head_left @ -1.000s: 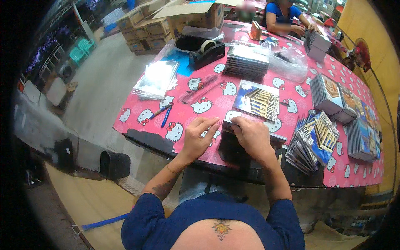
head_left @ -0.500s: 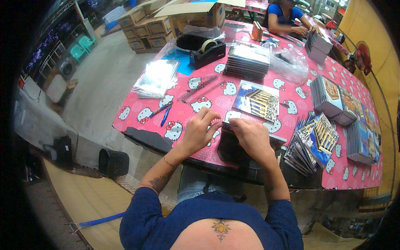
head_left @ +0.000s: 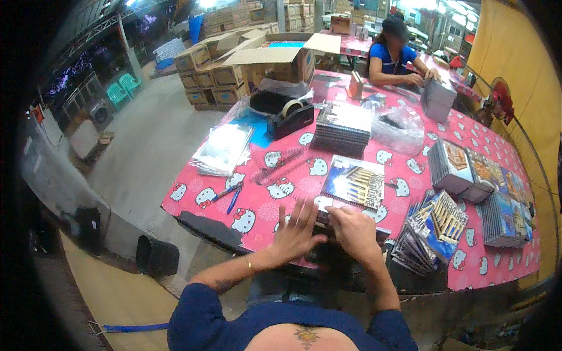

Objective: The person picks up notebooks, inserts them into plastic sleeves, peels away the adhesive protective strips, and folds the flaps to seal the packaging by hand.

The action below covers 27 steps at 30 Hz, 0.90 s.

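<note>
A dark, book-like piece (head_left: 379, 233) with a pale upper edge lies at the table's near edge, mostly hidden under my hands. My right hand (head_left: 355, 233) is closed at its upper edge, thumb and fingers pinched together. Beside it, my left hand (head_left: 296, 235) is open, its fingers spread and slightly blurred over the left end of the piece. Just beyond lies a spiral-bound notebook (head_left: 353, 182) with a columned temple on its cover. To the right, a fanned pile of similar notebooks (head_left: 430, 231) sits by the near edge. Loose black spiral coils (head_left: 280, 166) rest farther left.
Two pens (head_left: 233, 198), clear plastic sleeves (head_left: 221, 151) and a tape dispenser (head_left: 291, 119) lie left. Stacked notebooks stand at the centre (head_left: 341, 130) and right (head_left: 452, 169). A plastic bag (head_left: 401, 131) lies beyond. Across the table a person (head_left: 393, 61) handles another stack (head_left: 438, 99). Cardboard boxes (head_left: 213, 76) stand behind.
My left hand has opened from curled fingers and spread flat. My right hand stays pinched at the piece's edge. The view has tilted up, so the table sits lower in the picture.
</note>
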Motion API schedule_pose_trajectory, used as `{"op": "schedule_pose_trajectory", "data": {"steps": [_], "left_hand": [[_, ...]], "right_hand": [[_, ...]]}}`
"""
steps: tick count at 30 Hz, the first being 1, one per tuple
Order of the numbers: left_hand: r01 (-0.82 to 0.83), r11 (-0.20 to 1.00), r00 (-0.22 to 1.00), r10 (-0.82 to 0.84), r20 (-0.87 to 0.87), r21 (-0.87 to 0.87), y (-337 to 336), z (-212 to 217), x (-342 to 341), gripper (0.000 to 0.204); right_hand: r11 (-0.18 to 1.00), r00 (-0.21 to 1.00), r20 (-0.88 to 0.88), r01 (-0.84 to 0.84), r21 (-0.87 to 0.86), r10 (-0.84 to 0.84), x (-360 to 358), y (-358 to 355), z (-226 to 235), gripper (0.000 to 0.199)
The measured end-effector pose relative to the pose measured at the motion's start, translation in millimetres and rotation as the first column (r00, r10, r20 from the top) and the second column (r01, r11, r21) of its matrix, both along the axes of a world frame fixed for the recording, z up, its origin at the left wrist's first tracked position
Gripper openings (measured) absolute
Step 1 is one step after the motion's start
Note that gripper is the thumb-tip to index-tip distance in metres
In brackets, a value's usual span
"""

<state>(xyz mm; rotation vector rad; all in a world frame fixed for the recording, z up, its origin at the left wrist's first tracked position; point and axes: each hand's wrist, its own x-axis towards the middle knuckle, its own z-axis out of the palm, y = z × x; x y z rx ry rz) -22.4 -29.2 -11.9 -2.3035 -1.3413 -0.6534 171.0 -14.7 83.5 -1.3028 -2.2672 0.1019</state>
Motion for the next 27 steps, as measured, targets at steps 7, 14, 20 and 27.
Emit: {"op": "schedule_pose_trajectory", "data": {"steps": [7,14,20,27], "left_hand": [[-0.032,0.996,0.981,0.048,-0.187,0.087,20.7,18.5,-2.9,0.092],[-0.033,0.999,0.975,0.031,-0.218,-0.006,37.1,45.6,10.8,0.089],[0.080,0.996,0.992,-0.082,-0.101,-0.028,36.4,53.0,13.9,0.091],[0.115,0.988,0.982,-0.129,-0.137,-0.107,24.5,64.1,26.1,0.084]], "right_hand": [[0.958,0.996,-0.032,-0.073,0.277,0.085,11.3,-8.7,5.0,0.026],[0.999,0.999,0.017,0.035,0.009,-0.036,36.7,-20.7,2.2,0.025],[1.000,1.000,-0.020,-0.020,-0.015,0.019,41.3,-13.4,6.5,0.025],[0.995,0.999,-0.005,-0.050,-0.087,0.050,41.3,-9.8,11.1,0.023]]}}
